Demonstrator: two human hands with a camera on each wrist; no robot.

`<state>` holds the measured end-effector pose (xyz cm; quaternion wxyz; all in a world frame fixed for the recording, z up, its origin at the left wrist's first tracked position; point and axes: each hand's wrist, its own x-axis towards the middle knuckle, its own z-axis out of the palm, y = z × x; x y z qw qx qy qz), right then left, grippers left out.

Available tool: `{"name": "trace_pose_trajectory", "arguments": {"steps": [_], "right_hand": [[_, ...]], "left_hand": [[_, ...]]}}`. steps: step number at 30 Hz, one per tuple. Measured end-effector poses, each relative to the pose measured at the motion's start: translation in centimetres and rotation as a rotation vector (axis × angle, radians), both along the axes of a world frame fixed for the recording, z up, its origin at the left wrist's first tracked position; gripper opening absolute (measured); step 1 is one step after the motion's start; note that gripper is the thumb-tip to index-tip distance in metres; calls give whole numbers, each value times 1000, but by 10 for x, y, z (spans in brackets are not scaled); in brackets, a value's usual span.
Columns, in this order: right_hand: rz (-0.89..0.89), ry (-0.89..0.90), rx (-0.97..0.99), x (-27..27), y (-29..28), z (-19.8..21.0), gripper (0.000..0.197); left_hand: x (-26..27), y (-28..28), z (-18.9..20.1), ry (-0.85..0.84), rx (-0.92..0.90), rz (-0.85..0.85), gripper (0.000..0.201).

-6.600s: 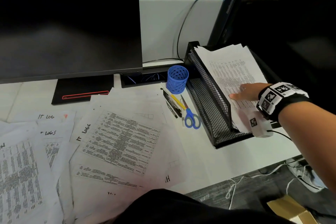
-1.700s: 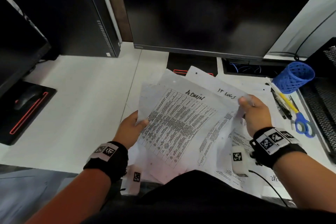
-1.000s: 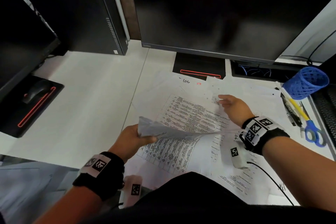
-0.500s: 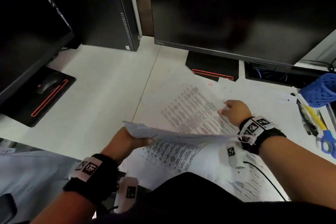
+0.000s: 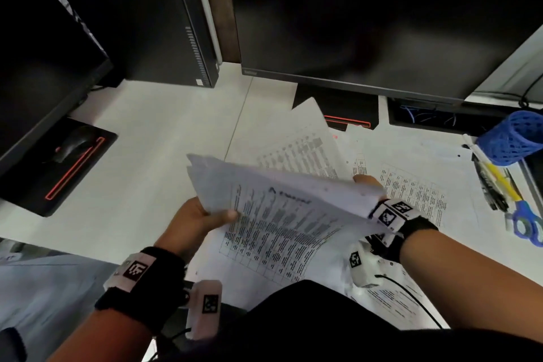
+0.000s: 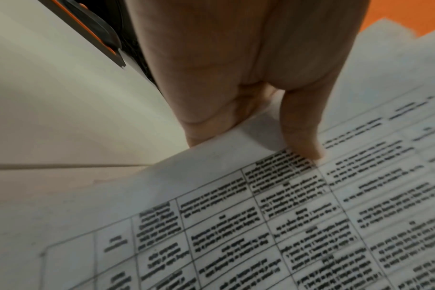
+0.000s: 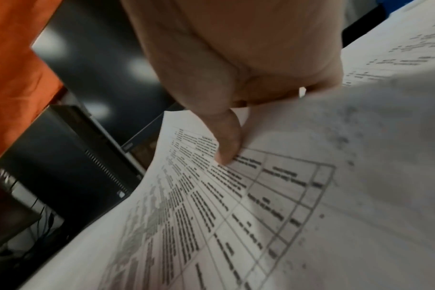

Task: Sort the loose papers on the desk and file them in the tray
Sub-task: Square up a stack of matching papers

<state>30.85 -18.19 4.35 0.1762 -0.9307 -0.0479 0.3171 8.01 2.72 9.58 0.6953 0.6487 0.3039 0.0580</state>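
My left hand (image 5: 217, 214) grips a thin stack of printed papers (image 5: 282, 211) by its left edge, thumb on top and fingers beneath, as the left wrist view shows on the stack (image 6: 261, 196). The stack is tilted up above the desk and hides most of my right hand (image 5: 365, 181). My right hand pinches a printed sheet (image 5: 305, 147) whose far corner rises over the monitor stand; the right wrist view shows the thumb (image 7: 226, 153) on that sheet (image 7: 211, 215). More loose papers (image 5: 411, 185) lie flat on the white desk. The tray is out of view.
A monitor (image 5: 382, 23) stands right behind the papers, a PC tower (image 5: 164, 15) and a second monitor's stand with a mouse (image 5: 73, 144) to the left. At the right are a blue pen cup (image 5: 511, 138), pens (image 5: 493, 182) and blue scissors (image 5: 526, 223).
My left hand has tilted its stack up so the printed face shows. My right hand, which was flat on the desk papers, has lifted one sheet, and its far corner has risen.
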Motion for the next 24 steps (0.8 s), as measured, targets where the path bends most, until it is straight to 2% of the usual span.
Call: {"name": "trace_pose_trajectory", "arguments": {"steps": [3,6,9,12,14,17,20,24], "right_hand": [[-106,-98,101,-5,-21,10,20],[-131,23,93,-9,-31,6,35],[-74,139,-7,-15,-31,2,46],[-184,233,140,-19,-25,0,49],[-233,224,183,-21,-21,2,50],[-205,218,188,-22,-14,2,49],[-168,213,125,-23,-7,-1,52],[-102,141,163,-24,-6,-7,41]], "left_hand": [[12,13,2,-38,119,141,28],[28,30,2,-66,184,224,34],[46,44,-8,63,263,188,38],[65,47,-28,248,381,52,39],[73,42,-42,312,331,15,39],[76,33,-53,370,281,-9,41],[73,23,-53,375,237,-59,43],[68,14,-54,343,227,-64,43]]}}
